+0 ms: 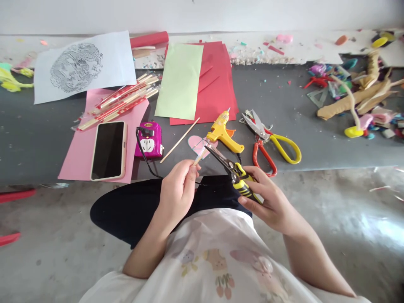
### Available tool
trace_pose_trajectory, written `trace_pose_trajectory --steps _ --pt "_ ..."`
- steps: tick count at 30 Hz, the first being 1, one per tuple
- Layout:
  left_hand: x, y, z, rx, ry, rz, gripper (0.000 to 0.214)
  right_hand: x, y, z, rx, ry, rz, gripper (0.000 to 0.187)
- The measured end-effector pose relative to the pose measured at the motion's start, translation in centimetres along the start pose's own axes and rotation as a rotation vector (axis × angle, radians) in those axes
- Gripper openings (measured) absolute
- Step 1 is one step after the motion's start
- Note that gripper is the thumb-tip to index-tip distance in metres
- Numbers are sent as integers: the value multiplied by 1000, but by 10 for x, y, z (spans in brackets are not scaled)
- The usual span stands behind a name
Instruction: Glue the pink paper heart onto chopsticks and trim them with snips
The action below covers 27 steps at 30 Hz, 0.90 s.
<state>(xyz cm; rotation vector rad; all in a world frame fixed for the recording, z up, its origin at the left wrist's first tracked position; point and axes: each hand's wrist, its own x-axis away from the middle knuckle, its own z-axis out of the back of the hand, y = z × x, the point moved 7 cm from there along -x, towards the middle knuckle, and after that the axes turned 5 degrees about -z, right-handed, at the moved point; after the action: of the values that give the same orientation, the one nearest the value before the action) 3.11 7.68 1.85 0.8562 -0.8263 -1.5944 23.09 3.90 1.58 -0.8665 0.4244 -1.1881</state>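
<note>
Left hand point(178, 185) pinches a slim pale wooden stick point(198, 159) aimed at one o'clock; right hand point(268, 198) is curled around black-and-yellow-handled metal snips point(233, 169), blades toward ten o'clock, tips near the stick.

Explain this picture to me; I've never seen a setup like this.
There is no machine here: a person works with two bare hands. The single picture comes from a camera worn on the head, looking forward and down.

The left hand pinches a slim pale stick. The right hand holds a yellow-and-black cutting tool, its tip near that stick.

On the grey table lie a phone, a purple socket block, a yellow glue gun, scissors, wrapped sticks and green paper.
</note>
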Motion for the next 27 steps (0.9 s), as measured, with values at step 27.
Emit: trace_pose_trajectory --steps 27 --pt "3 -8 -6 -26 -57 -14 20 -5 2 -1 -14 -51 -17 12"
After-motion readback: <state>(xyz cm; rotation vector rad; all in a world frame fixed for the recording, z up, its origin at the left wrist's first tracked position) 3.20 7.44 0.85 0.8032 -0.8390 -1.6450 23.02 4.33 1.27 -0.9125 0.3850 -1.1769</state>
